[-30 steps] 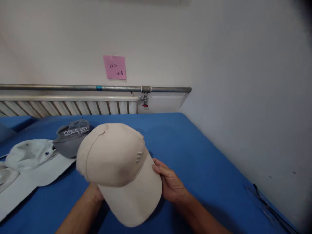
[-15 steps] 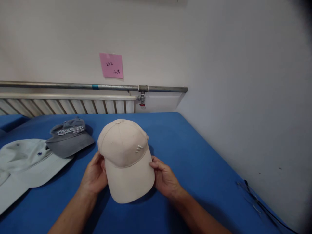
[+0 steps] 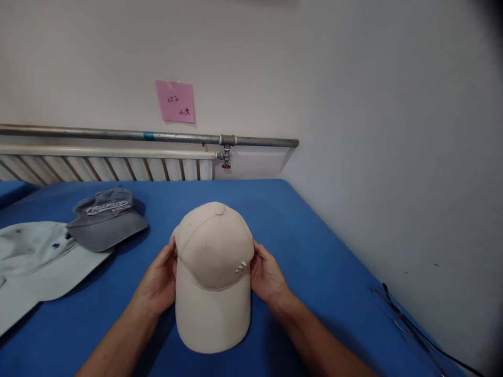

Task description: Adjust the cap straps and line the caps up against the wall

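Note:
A beige baseball cap (image 3: 214, 262) is between my two hands, its brim pointing toward me and a small three-bar logo at the right of its front. My left hand (image 3: 159, 280) grips the cap's left side; its fingertips are partly hidden behind the cap. On the opposite side my right hand (image 3: 269, 275) holds the edge, with its fingers also partly out of sight. To the left lie a dark grey cap (image 3: 108, 230) with white lettering and a pale cap (image 3: 58, 267) with a small dark emblem, overlapping each other.
The caps are over a blue-covered surface (image 3: 314, 251) that meets walls at the back and right. Behind it run a metal pipe (image 3: 181, 138) with a red-handled valve and a white radiator (image 3: 153, 168). A pink note (image 3: 175, 102) hangs above. Eyeglasses and a black cable (image 3: 424, 335) lie at right.
The beige cap has turned so its brim points more squarely at me and has come slightly lower and right. My right hand has shifted from the brim to the cap's side.

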A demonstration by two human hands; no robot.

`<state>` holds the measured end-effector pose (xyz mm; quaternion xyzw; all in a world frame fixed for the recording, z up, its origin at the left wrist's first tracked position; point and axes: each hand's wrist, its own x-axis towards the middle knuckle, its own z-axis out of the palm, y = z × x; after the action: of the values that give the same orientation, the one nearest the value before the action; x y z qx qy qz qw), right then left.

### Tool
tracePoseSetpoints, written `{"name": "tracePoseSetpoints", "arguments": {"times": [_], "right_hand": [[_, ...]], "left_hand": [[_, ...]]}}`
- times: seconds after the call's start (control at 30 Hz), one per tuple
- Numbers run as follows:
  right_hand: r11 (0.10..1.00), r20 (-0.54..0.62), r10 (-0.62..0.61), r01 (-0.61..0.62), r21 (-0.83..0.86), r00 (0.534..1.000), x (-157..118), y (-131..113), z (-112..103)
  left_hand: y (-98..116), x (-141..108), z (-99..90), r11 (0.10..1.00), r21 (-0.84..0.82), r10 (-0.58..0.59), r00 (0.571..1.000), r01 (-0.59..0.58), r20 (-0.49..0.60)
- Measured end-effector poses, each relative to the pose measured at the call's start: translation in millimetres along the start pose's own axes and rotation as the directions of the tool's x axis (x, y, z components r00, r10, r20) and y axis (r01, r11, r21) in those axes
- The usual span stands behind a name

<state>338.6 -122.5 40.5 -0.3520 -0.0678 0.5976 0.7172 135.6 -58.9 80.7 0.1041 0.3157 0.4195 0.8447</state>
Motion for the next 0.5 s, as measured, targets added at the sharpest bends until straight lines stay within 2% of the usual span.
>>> {"name": "tracePoseSetpoints", "arguments": {"times": [0.1, 0.33, 0.5], "right_hand": [[0.999, -0.007, -0.010, 0.010, -0.033, 1.000, 1.9, 3.2, -1.1], [0.998, -0.026, 0.016, -0.017, -0.054, 1.000, 2.7, 5.8, 2.5], [0.994, -0.016, 0.010, -0.012, -0.107, 1.000, 6.5, 4.7, -3.5]], "left_hand": [[-1.7, -1.1, -0.3, 0.998, 0.031, -0.050, 0.998, 0.052, -0.041], [-5.3, -3.3, 7.0, 0.995, 0.072, -0.062, 0.989, 0.072, -0.132], [-6.3, -3.6, 11.6, 0.997, 0.075, -0.005, 0.997, 0.011, -0.081]]}}
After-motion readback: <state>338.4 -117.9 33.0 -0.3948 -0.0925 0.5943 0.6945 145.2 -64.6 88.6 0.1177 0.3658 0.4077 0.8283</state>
